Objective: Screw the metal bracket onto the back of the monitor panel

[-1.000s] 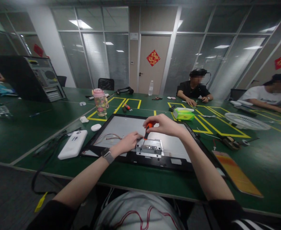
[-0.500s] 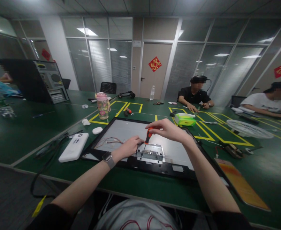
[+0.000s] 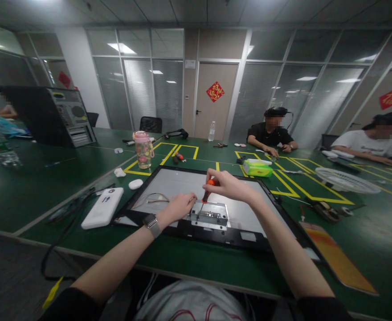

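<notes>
Under both our hands is a green table point(image 3: 182, 258), and on it lies a black-framed panel point(image 3: 182, 177). A metal bracket point(image 3: 218, 218) sits on the panel, below our right hand point(image 3: 229, 185) and beside the bunched fingers of our left hand point(image 3: 177, 207) (whether these pinch or merely steady something, we cannot tell). Our right fingertips grip a slightly tilted orange-black screwdriver point(image 3: 206, 192), shaft down at the bracket. Should it lean further, we judge, its tip could skid onto the panel or our left fingers.

Beyond our left hand stands a pink-lidded cup point(image 3: 143, 154), seemingly part-filled; beyond our right, a green packet point(image 3: 258, 168), contents hidden, and, farther off, an upright clear bottle point(image 3: 211, 132), contents uncertain.
</notes>
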Available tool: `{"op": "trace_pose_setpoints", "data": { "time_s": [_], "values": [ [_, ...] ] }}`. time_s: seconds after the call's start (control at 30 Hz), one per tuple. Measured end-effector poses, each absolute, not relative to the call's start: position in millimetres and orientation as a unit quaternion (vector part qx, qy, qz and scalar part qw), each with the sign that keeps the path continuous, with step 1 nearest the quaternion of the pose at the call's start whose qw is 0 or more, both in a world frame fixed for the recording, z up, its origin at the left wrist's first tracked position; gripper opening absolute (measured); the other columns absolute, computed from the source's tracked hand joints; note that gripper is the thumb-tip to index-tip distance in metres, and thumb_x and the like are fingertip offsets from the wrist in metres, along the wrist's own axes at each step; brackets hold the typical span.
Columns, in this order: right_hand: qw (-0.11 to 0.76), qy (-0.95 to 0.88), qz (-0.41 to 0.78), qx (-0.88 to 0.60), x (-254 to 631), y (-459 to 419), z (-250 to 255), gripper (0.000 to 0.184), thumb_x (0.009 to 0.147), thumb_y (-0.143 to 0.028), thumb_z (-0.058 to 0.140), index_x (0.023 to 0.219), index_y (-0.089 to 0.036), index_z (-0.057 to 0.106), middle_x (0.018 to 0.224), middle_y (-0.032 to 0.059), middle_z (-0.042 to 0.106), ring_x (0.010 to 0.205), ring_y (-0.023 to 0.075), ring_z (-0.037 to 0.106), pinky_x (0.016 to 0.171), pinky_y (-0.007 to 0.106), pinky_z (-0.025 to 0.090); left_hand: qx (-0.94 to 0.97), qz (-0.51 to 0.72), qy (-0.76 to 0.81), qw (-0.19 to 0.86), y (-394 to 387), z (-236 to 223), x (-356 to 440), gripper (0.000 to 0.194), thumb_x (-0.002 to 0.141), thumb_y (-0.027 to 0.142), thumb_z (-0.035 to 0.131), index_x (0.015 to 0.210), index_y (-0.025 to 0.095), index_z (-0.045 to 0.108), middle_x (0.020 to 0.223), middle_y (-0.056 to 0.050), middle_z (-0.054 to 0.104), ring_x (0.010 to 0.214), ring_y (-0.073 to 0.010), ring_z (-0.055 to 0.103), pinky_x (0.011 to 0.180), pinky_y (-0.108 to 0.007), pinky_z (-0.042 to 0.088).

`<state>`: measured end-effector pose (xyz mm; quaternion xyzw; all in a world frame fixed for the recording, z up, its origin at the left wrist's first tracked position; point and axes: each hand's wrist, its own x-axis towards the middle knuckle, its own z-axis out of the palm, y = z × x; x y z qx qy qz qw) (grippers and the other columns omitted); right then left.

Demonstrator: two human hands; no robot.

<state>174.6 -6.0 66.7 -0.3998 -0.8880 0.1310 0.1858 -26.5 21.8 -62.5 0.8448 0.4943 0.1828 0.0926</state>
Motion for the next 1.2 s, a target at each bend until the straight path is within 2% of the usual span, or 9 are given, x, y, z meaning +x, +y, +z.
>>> {"op": "trace_pose_setpoints", "data": {
  "time_s": [0.17,0.33,0.4,0.53,0.6,0.7,0.83,1.03,1.2],
  "values": [
    [0.122,-0.894,0.079,-0.425,173.6,-12.3,68.5,0.01,0.083,-0.023,0.049,0.088,-0.019,0.057,0.078,0.0036,0.065,0.071,0.017,0.057,0.062,0.024,0.035,0.851,0.159,0.494,0.079,20.9,-60.5,-25.5,0.036,0.097,0.034,0.03,0.105,0.019,0.062,0.088,-0.008,0.07,0.083,-0.023,0.066,0.074,-0.03,0.046],
    [0.083,-0.849,-0.035,-0.521,169.2,-14.3,66.4,0.032,0.094,-0.042,0.038,0.085,-0.019,0.058,0.076,0.0091,0.065,0.071,0.0233,0.06,0.058,0.027,0.03,0.852,0.163,0.49,0.08,24.5,-64.2,-25.4,0.036,0.097,0.033,0.03,0.109,0.021,0.061,0.094,-0.008,0.071,0.088,-0.0241,0.067,0.078,-0.032,0.047],
    [0.088,-0.851,-0.026,-0.517,169.6,-13.0,66.5,0.037,0.095,-0.045,0.035,0.083,-0.019,0.058,0.077,0.0091,0.066,0.073,0.023,0.061,0.058,0.027,0.031,0.851,0.163,0.492,0.079,25.2,-65.2,-25.3,0.035,0.096,0.033,0.031,0.11,0.022,0.061,0.095,-0.008,0.071,0.089,-0.0241,0.067,0.079,-0.032,0.047],
    [0.096,-0.873,0.041,-0.477,174.5,-11.0,68.3,0.012,0.086,-0.029,0.051,0.091,-0.021,0.058,0.08,0.005,0.066,0.075,0.0192,0.06,0.06,0.023,0.034,0.854,0.161,0.488,0.075,24.1,-64.1,-25.4,0.035,0.097,0.033,0.03,0.109,0.022,0.061,0.094,-0.008,0.071,0.088,-0.0236,0.067,0.078,-0.032,0.047],
    [0.097,-0.879,0.052,-0.464,176.5,-11.2,68.2,0.017,0.08,-0.026,0.056,0.096,-0.021,0.056,0.079,0.0037,0.065,0.072,0.0182,0.058,0.059,0.022,0.033,0.856,0.158,0.487,0.071,23.3,-63.2,-25.4,0.034,0.097,0.032,0.03,0.108,0.022,0.061,0.093,-0.008,0.071,0.087,-0.0235,0.067,0.078,-0.032,0.048],
    [0.101,-0.872,0.022,-0.479,176.2,-11.5,65.8,0.022,0.083,-0.033,0.055,0.101,-0.021,0.054,0.077,0.0042,0.065,0.07,0.0193,0.057,0.057,0.024,0.031,0.857,0.159,0.485,0.068,23.3,-63.1,-25.1,0.035,0.097,0.033,0.03,0.108,0.022,0.061,0.093,-0.008,0.071,0.086,-0.0235,0.067,0.077,-0.032,0.048],
    [0.109,-0.851,0.002,-0.513,173.4,-8.5,62.4,0.032,0.091,-0.048,0.044,0.087,-0.02,0.059,0.076,0.0071,0.067,0.073,0.0218,0.06,0.058,0.025,0.031,0.856,0.162,0.486,0.065,24.2,-64.6,-24.9,0.035,0.097,0.033,0.03,0.111,0.022,0.06,0.095,-0.007,0.071,0.087,-0.0237,0.067,0.078,-0.033,0.048],
    [0.116,-0.872,0.059,-0.472,177.3,-1.7,63.4,0.01,0.08,-0.027,0.058,0.086,-0.02,0.059,0.072,0.0015,0.065,0.068,0.0169,0.058,0.06,0.023,0.033,0.858,0.156,0.486,0.061,24.3,-65.1,-25.5,0.036,0.097,0.033,0.029,0.11,0.022,0.061,0.095,-0.007,0.071,0.087,-0.0234,0.067,0.077,-0.032,0.048],
    [0.115,-0.886,0.037,-0.448,175.8,-3.8,61.7,0.018,0.079,-0.032,0.061,0.093,-0.02,0.057,0.077,0.0023,0.065,0.071,0.0175,0.058,0.06,0.024,0.033,0.858,0.157,0.485,0.065,25.1,-64.9,-26.0,0.037,0.096,0.033,0.03,0.11,0.022,0.062,0.093,-0.008,0.071,0.086,-0.0234,0.067,0.076,-0.031,0.047]
  ]
}}
